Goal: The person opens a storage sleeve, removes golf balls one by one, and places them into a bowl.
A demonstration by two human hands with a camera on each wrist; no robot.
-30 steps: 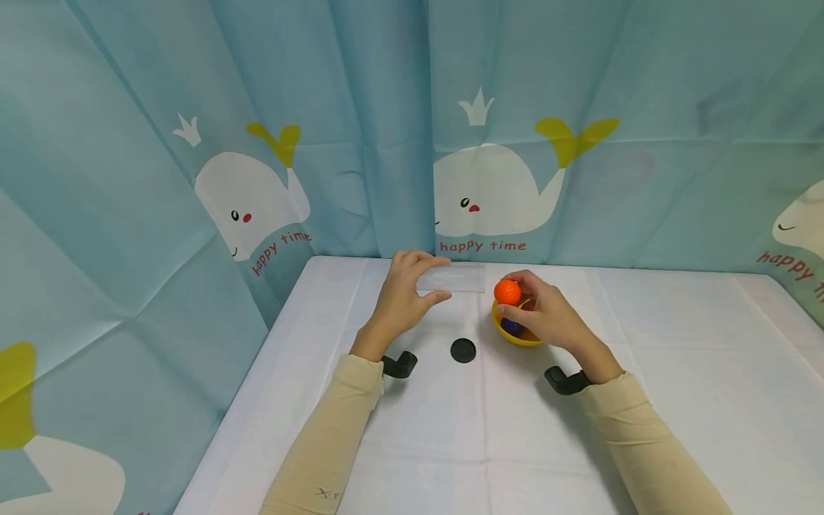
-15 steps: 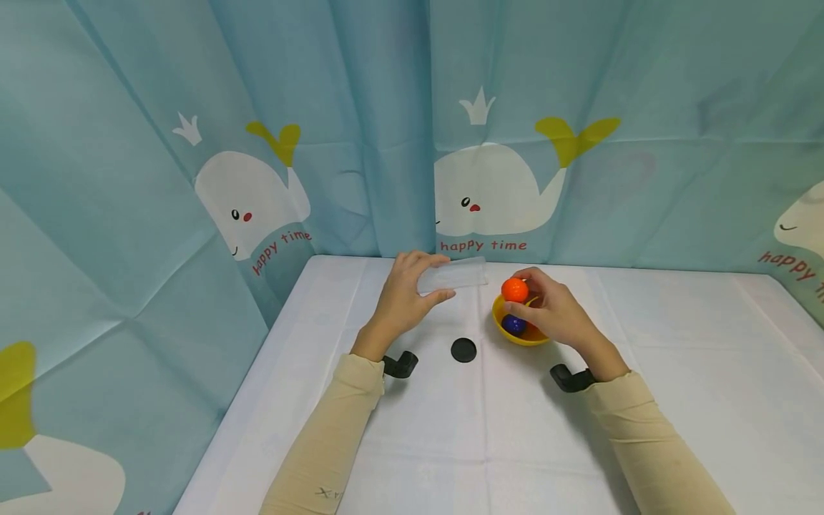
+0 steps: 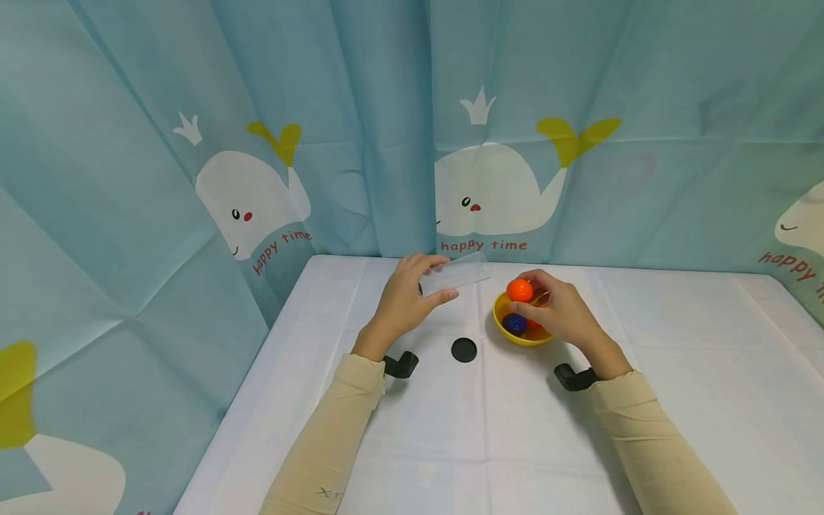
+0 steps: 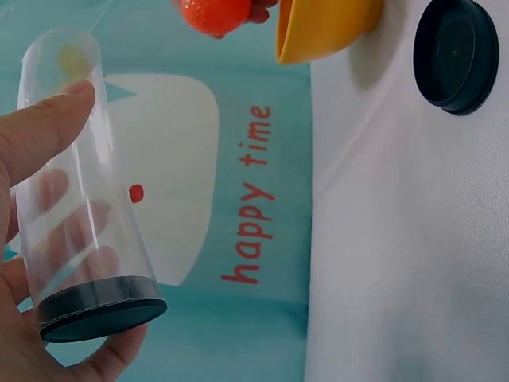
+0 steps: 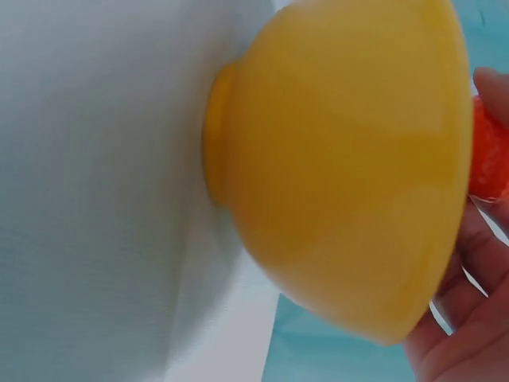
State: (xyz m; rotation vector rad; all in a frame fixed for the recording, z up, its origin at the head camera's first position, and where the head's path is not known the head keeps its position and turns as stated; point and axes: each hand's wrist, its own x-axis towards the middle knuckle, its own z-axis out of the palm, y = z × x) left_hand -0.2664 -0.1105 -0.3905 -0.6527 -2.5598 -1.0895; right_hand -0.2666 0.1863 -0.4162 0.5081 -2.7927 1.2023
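Note:
My left hand (image 3: 407,297) grips a clear plastic tube (image 4: 83,191), thumb on one side and fingers behind it. A black cap (image 4: 99,309) closes the tube's end near the palm; its other end points right and slightly up in the head view. My right hand (image 3: 555,309) pinches an orange ball (image 3: 519,290) between thumb and fingers, over the far side of a yellow bowl (image 5: 350,159). Inside the bowl a dark blue ball (image 3: 514,325) shows, with another orange one (image 3: 533,324) partly hidden by the hand.
A loose black cap (image 3: 464,350) lies on the white-covered table (image 3: 438,443), left of the bowl and between my forearms. Behind the table hangs a blue curtain (image 3: 386,179) with whale prints. Each wrist wears a black camera mount.
The tube has tilted, its far end rising off the table. My right hand has shifted slightly right with the orange ball, uncovering more of the bowl's contents.

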